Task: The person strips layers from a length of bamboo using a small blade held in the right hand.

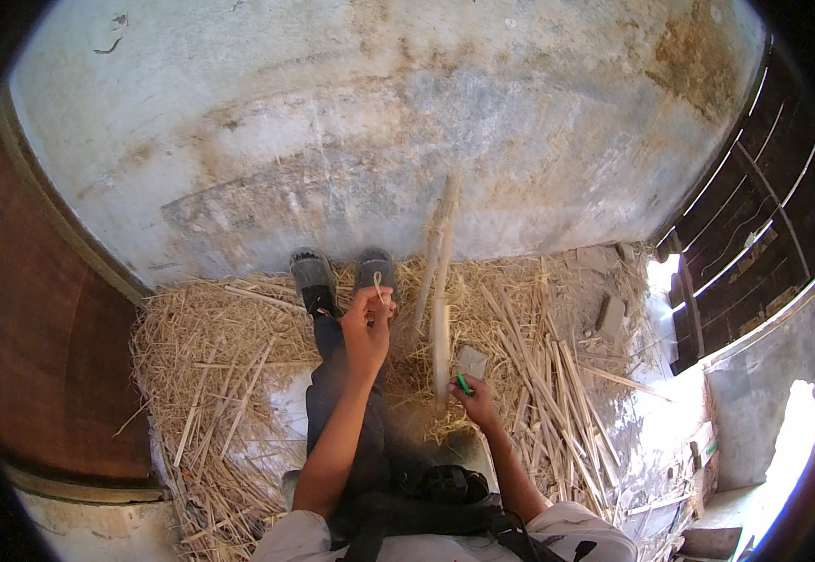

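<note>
My left hand (367, 323) is raised in front of my shoes, with fingers pinched on a thin pale strip (378, 279) bent into a small loop above the fingertips. Lower and to the right, my right hand (476, 403) is closed around a small bright green object (465, 384); its kind is too small to make out. Just left of that hand stands a pale wooden pole (440, 328), leaning with its upper end on the wall. A flat grey block (471, 362) lies beyond the right hand.
Straw and shavings (211, 328) cover the floor around my shoes (314, 281). Long split strips (557, 403) lie heaped at right, near a brick (611, 317). A stained wall (333, 140) stands ahead, a brown panel (51, 328) at left and dark slatted boards (754, 206) at right.
</note>
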Action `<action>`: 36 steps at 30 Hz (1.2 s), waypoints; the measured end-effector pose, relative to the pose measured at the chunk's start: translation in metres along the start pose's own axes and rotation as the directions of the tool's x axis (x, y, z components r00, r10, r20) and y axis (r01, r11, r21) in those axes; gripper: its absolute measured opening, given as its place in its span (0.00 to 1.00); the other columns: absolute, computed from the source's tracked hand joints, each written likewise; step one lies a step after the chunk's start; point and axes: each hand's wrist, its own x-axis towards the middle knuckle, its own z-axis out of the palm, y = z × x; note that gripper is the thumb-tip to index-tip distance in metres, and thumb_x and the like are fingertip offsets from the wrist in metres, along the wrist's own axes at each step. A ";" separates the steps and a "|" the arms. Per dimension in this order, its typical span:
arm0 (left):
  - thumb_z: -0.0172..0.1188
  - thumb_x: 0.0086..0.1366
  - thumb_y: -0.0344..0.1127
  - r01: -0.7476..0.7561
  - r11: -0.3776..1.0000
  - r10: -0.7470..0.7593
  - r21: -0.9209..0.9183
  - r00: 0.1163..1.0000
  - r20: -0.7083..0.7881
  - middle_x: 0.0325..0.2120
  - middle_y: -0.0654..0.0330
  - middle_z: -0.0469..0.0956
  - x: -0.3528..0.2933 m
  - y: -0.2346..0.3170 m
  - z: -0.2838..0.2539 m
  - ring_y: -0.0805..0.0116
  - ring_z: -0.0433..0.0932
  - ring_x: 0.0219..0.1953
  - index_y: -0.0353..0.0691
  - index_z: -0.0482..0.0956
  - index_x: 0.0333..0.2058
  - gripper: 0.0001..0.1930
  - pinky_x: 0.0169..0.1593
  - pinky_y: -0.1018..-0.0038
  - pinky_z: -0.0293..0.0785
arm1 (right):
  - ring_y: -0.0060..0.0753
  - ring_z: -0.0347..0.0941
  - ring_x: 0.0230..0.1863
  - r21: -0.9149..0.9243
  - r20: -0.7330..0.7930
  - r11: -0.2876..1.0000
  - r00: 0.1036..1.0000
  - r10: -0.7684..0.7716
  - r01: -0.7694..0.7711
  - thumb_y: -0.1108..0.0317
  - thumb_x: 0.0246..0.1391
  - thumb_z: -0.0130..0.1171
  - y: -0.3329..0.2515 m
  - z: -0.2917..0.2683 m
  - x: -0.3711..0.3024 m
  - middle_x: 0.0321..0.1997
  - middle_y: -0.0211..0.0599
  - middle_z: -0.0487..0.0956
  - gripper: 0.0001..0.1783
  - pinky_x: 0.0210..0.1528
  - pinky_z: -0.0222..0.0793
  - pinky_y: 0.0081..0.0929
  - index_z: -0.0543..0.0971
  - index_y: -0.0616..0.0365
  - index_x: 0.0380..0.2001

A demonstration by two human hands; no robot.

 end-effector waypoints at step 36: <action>0.55 0.83 0.39 0.343 0.929 -0.360 0.139 0.752 0.553 0.51 0.57 0.85 -0.012 0.005 -0.053 0.65 0.85 0.48 0.45 0.77 0.64 0.17 0.53 0.65 0.81 | 0.61 0.66 0.76 -0.398 -0.553 0.397 0.562 0.615 -0.827 0.41 0.49 0.76 0.281 -0.205 -0.070 0.80 0.59 0.61 0.54 0.72 0.69 0.56 0.66 0.42 0.76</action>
